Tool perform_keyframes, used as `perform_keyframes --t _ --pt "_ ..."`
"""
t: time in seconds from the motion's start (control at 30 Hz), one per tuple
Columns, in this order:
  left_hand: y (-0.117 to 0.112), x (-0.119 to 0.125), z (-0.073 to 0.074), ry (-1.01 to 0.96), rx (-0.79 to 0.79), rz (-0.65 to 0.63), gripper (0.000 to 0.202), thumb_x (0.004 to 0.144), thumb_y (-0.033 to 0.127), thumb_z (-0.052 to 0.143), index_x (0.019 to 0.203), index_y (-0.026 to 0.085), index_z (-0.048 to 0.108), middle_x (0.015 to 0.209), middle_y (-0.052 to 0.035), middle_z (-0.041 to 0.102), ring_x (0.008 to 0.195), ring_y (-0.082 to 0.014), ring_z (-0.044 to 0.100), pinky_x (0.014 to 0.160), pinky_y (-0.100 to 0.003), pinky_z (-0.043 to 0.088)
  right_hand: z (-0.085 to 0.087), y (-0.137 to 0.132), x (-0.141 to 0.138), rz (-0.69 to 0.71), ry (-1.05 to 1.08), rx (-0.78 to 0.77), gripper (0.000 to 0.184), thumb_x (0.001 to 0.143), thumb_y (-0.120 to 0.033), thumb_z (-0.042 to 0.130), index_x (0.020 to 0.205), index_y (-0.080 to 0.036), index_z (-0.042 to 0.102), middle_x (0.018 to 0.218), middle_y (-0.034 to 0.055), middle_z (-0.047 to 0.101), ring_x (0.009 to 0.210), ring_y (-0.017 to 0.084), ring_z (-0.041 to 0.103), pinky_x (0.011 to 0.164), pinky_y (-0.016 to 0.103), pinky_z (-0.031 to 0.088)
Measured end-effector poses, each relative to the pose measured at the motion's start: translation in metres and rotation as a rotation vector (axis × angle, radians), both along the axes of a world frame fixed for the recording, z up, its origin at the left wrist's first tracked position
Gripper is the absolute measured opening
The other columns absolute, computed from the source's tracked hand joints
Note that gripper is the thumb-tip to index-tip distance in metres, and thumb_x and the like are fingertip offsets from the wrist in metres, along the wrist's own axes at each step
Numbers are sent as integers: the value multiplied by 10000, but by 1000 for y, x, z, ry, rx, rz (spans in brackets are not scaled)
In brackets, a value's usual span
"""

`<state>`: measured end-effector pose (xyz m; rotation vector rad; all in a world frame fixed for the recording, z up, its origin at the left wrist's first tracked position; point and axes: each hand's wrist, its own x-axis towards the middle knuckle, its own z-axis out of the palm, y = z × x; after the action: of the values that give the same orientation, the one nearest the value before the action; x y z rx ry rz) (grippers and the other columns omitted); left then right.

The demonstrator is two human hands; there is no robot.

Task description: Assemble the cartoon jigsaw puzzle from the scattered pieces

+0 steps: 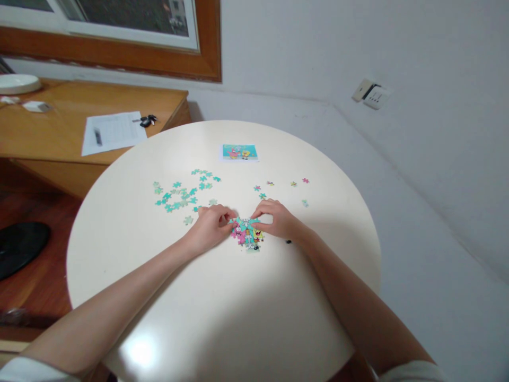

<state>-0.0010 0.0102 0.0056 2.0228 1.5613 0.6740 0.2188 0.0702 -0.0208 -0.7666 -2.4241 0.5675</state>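
Note:
A partly joined jigsaw puzzle (248, 233) lies on the round white table in front of me, showing cartoon figures in pink, yellow and teal. My left hand (214, 222) is closed, thumb and fingers pinching the puzzle's upper left edge. On the opposite side, my right hand (276, 218) pinches its upper right edge with thumb and forefinger. Fingertips cover parts of both edges, so I cannot tell whether either hand holds a single loose piece there. Many teal loose pieces (181, 197) are scattered left of my left hand. Beyond my right hand lie several coloured pieces (263, 196).
A small picture card (239, 152) lies toward the far side of the white table (222, 307). On the wooden desk (59, 127) at the left are a paper sheet (113, 132) and keys (148, 121). A wall with a socket (376, 97) stands at the right.

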Motion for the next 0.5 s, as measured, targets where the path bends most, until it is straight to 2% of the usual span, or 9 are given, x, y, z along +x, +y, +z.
perform_keyframes --t 0.23,0.5 --pt "1 -1 -3 -67 -28 22 91 755 211 591 771 166 669 642 25 620 561 -102 480 655 -260 386 0 0 1 7 -16 -8 88 784 -288 669 786 -201 656 801 37 692 777 164 600 764 319 396" --pt "1 -1 -3 -37 -40 39 119 783 185 548 775 152 662 612 26 606 548 -100 484 660 -258 387 0 0 0 7 -10 -16 85 787 -287 668 774 -204 655 791 34 690 774 160 601 765 317 397"
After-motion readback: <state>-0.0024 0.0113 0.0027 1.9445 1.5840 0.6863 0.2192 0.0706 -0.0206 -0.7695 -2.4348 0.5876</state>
